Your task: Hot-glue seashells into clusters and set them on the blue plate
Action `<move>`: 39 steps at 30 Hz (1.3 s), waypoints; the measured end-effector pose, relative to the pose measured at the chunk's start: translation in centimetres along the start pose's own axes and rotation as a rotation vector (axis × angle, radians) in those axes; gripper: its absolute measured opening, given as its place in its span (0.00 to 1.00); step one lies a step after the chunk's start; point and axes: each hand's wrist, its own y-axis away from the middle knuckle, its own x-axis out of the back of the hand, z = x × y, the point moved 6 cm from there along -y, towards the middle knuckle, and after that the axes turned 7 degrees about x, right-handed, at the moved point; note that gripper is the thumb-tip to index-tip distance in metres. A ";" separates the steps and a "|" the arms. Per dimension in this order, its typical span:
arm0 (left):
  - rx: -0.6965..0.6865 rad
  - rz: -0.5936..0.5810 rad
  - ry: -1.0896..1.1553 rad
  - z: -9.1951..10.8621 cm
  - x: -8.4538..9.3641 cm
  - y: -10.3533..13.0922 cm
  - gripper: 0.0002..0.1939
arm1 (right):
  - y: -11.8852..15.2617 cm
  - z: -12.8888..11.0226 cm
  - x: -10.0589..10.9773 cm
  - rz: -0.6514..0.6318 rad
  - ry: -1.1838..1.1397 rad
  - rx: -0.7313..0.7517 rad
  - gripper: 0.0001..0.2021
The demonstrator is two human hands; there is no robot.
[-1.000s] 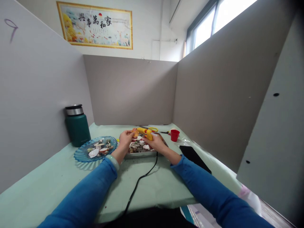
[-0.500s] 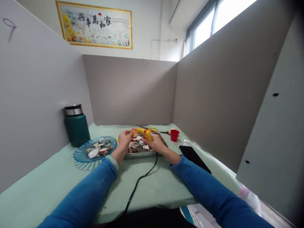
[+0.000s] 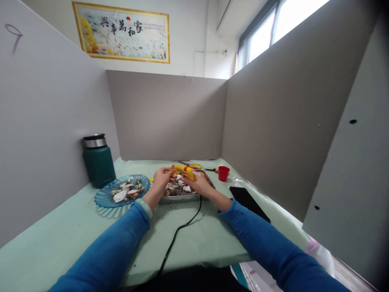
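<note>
My right hand (image 3: 199, 184) is wrapped round the grip of a yellow hot glue gun (image 3: 190, 173), its nozzle end pointing left. Between the pinched fingers of my left hand (image 3: 161, 179) is an orange seashell (image 3: 175, 173), close under the gun's front end; whether the two touch I cannot tell. Both hands are over a shallow metal tray (image 3: 179, 199) filled with white, red and brown shells, partly hidden by my hands. A black cord (image 3: 179, 229) runs from below the right hand towards the table's front edge.
On the left stand a scalloped blue plate (image 3: 101, 199) with small shells and a green bottle (image 3: 99, 166). Yellow-handled scissors (image 3: 195, 166) lie behind the tray. To the right are a red cup (image 3: 223, 173) and a black flat object (image 3: 249, 203). Grey partitions (image 3: 167, 117) surround the table.
The orange shell in my left hand has turned and dipped slightly, with the fingers a little lower under the glue gun's front. My right hand stays nearly in place.
</note>
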 end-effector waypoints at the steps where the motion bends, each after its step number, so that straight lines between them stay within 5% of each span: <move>1: 0.002 0.000 0.003 0.0 0.0 0.0 0.06 | 0.0 0.0 0.0 0.001 -0.002 0.000 0.14; 39: 0.001 -0.043 0.034 0.0 -0.2 0.1 0.07 | -0.1 0.3 -0.2 -0.010 0.036 0.035 0.15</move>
